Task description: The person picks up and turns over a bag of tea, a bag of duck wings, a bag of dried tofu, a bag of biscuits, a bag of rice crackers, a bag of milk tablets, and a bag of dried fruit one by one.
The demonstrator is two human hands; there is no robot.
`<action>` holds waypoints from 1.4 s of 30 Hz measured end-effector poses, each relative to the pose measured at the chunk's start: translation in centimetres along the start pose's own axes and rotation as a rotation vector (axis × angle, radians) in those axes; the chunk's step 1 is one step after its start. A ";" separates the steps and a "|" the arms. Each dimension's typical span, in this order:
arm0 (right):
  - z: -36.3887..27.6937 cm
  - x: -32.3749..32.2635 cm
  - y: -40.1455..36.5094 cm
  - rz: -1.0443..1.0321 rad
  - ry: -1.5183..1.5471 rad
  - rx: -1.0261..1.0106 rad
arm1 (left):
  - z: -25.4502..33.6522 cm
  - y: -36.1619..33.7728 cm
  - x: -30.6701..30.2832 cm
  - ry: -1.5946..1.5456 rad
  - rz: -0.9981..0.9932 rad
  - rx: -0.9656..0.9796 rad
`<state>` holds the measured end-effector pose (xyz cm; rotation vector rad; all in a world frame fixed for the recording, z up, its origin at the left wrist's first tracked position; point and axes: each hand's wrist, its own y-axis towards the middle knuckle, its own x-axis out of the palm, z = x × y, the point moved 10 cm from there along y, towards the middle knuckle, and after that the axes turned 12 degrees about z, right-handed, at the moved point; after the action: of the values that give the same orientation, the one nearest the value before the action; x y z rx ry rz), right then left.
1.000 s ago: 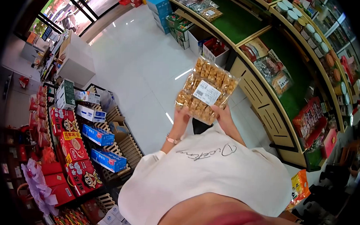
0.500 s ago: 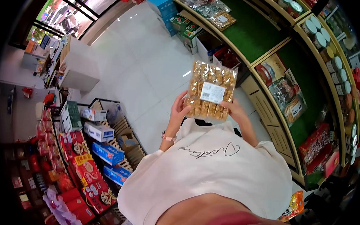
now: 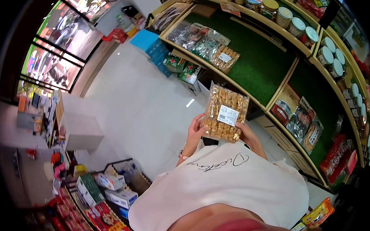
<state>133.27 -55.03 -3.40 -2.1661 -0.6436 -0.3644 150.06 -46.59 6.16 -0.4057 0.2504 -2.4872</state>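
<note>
Between my two hands is a clear plastic pack of golden-brown snack pieces (image 3: 222,131), with a white barcode label (image 3: 228,115) on its front. My left hand (image 3: 196,131) grips the pack's lower left edge, thumb on the front. At the lower right, my right hand (image 3: 249,135) holds the other edge, its thumb close to the label. The fingers behind the pack are hidden. A similar snack pack (image 3: 225,59) lies on the green-lined shelf (image 3: 259,67) ahead, beside several other plastic-wrapped packets (image 3: 200,41).
Jars with pale lids (image 3: 297,26) line the upper shelf. Blue boxes (image 3: 148,48) and green cartons (image 3: 190,73) stand on the floor by the display. To the left are a white counter (image 3: 83,131) and stacked goods (image 3: 106,211). An orange-yellow bag (image 3: 319,213) is at lower right.
The view has turned, bringing more of the shelf ahead and the doorway into sight. Both hands still hold the snack pack, which now appears lower and further right.
</note>
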 end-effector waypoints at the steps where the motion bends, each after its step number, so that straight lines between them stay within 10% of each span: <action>1: -1.0 0.4 1.3 0.041 -0.006 0.009 | 0.9 2.3 0.0 0.016 -0.025 -0.012; 23: -15.8 2.0 22.8 0.179 0.189 0.052 | 0.1 36.1 2.9 0.277 -0.222 -0.311; 27: -18.9 -4.3 32.8 0.337 0.147 -0.111 | -1.7 49.3 8.0 0.436 -0.400 0.067; 35: -31.8 -13.9 46.9 0.457 -0.105 -0.156 | -12.6 67.7 15.3 0.359 -0.406 -0.401; 42: -34.7 -22.1 53.3 0.741 0.093 -0.256 | -16.2 75.7 23.1 0.372 -0.477 -0.249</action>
<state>143.60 -117.46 -26.26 -2.4303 0.2904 -0.1451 167.01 -119.65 -23.97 -0.0993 0.6882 -3.0048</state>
